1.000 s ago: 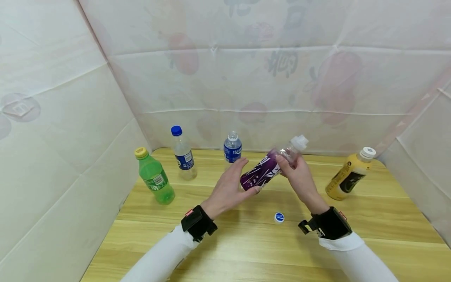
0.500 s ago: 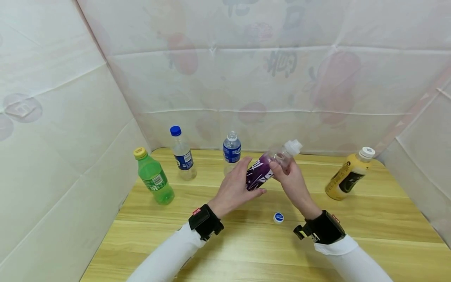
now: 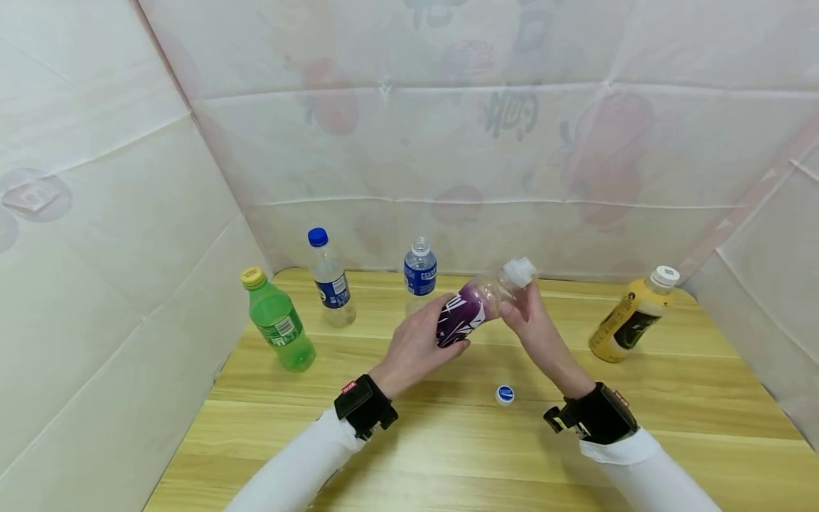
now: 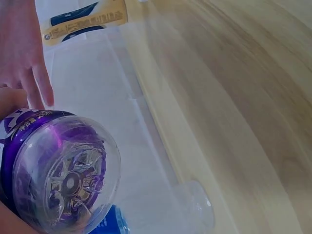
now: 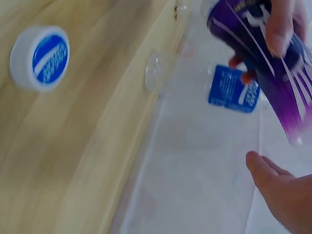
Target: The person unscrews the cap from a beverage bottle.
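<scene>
My left hand [image 3: 416, 345] grips a purple-labelled plastic bottle [image 3: 463, 313] round its lower half, holding it tilted above the table. The bottle's white cap [image 3: 520, 272] points up and to the right. Beside the neck and cap is my right hand [image 3: 544, 341]; its fingers look extended in the left wrist view, and in the right wrist view the thumb [image 5: 256, 163] stands apart from the label. Just behind the left hand an uncapped clear bottle [image 3: 420, 279] with a blue label stands upright. A loose white bottle cap [image 3: 505, 395] with a blue top lies on the table in front.
To the left stand a green bottle [image 3: 281, 327] with a yellow cap and a clear bottle [image 3: 333, 288] with a blue cap. A yellow bottle [image 3: 630, 320] with a white cap stands at the right. Pale printed sheeting [image 3: 409, 156] walls the wooden table [image 3: 448, 455].
The purple bottle has shifted left and its cap end a little lower. My left hand has closed round its lower half; my right hand has slid from the bottle's shoulder towards the cap, fingers loosened.
</scene>
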Available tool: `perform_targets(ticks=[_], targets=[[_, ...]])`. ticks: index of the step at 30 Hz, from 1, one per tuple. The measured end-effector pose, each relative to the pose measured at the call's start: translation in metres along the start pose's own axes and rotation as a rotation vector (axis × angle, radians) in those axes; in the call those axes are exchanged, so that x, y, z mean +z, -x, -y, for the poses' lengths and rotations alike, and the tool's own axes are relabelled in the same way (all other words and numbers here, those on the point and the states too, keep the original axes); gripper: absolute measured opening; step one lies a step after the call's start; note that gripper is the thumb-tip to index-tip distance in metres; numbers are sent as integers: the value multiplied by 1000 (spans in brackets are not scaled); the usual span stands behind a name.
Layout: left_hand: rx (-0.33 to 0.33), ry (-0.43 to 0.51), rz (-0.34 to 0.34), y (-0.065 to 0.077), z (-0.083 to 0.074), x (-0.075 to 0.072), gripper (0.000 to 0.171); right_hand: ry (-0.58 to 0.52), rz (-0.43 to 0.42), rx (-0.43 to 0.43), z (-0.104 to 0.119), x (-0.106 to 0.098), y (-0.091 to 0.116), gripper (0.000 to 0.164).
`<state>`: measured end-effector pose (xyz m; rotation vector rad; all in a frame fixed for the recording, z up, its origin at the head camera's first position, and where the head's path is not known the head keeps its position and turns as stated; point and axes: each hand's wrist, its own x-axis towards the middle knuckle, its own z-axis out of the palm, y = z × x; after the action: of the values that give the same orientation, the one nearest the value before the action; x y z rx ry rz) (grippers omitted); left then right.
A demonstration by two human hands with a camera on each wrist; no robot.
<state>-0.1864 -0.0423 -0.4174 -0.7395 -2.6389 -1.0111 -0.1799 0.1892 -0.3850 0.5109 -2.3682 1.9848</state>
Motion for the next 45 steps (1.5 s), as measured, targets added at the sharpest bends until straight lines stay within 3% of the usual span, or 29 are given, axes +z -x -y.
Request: perform_targets(ticks=[5,13,21,29,36,45], targets=[[0,-3,4,7,7,-3,81,-2,-68,-29,12,-14,-2,77],[22,-40,52,16,18,-3,80,239,-60,-112,19,-24,-1,63],[59,-55,88,20,26,-4,79,413,-16,-54,14,-22,-1,53],[62,-121,96,23,31,-4,78,600,-54,-46,11,-20,-3,42],[63,-161,107,25,31,-3,79,759,-48,-33,11,-17,-2,45],[36,-194,134,23,27,-3,90,790,-80,-1,11,-14,-2,48]])
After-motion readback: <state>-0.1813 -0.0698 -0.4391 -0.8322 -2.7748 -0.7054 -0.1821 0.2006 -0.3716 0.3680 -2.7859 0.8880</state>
